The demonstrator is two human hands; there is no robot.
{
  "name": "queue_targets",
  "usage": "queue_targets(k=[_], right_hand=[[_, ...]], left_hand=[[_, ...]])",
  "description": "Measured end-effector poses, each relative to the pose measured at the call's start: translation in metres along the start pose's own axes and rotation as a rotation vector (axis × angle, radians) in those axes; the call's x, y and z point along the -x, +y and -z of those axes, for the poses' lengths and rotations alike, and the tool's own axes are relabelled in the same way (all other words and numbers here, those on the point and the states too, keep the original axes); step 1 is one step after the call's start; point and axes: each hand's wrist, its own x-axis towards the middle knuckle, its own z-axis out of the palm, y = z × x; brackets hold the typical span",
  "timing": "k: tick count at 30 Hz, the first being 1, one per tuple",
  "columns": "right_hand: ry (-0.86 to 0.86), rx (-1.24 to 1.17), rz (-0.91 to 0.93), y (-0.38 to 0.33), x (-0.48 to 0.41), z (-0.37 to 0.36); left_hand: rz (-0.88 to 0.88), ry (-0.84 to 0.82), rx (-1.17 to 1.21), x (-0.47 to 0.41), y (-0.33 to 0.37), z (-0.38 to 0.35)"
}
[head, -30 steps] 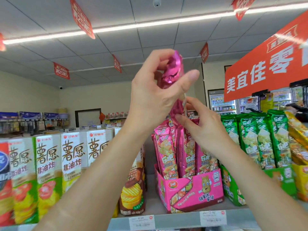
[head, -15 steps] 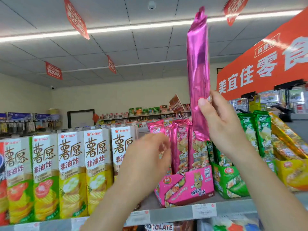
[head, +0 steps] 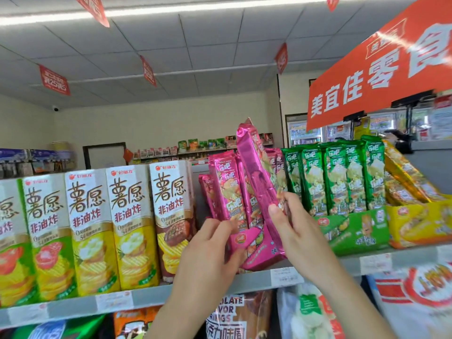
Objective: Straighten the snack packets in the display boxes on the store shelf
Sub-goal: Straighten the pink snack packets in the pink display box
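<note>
Nearest the camera, the person's right hand (head: pixel 291 231) is closed on the lower part of a long, shiny magenta foil snack packet (head: pixel 256 182), thumb pressed on its facing side and the other fingers wrapped behind; the packet leans with its top tipped to the left, its lower end down in front of the pink cardboard display box (head: pixel 254 250). The left hand (head: pixel 210 248) sits just beside it at the box's left front, fingers curled and thumb toward the upright pink packets (head: pixel 225 189); whether it actually grips a packet or the box edge cannot be told. The box stands on the grey metal shelf (head: pixel 244 285) between the tall white and yellow boxes of crisps (head: pixel 129 223) on the left and a green display box of green packets (head: pixel 342 182) on the right, with a yellow box of tilted packets (head: pixel 411 187) past that. The step in hand looks like putting the pulled-out packet back among its fellows. The next move probably calls for turning it upright, printed face forward, and sliding its lower end into a gap in the row while the left hand steadies the neighbours. Farther back hang an orange sign (head: pixel 381 77) and small red ceiling tags.
</note>
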Motion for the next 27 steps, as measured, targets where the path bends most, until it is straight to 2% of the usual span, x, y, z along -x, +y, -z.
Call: queue_targets(k=[6,13,19,23,27], right_hand=[[-0.075,-0.026,-0.047,0.011,-0.011,-0.006],[0.233,-0.075,0.010,0.012,-0.009,0.004],[0.424,-0.028,0.057,0.012,0.006,0.020],[0.404,-0.003,0.063,0.013,0.013,0.033],[0.238,-0.182,0.002,0.006,0.027,0.040]], left_hand=[[-0.081,-0.028,0.052,-0.001,0.008,-0.008],[-0.103,0.033,0.078,-0.015,0.035,-0.032],[-0.162,0.086,-0.055,-0.033,0.073,-0.056],[-0.159,0.146,-0.004,-0.036,0.080,-0.064],[0.008,0.132,0.364,-0.027,0.068,-0.049]])
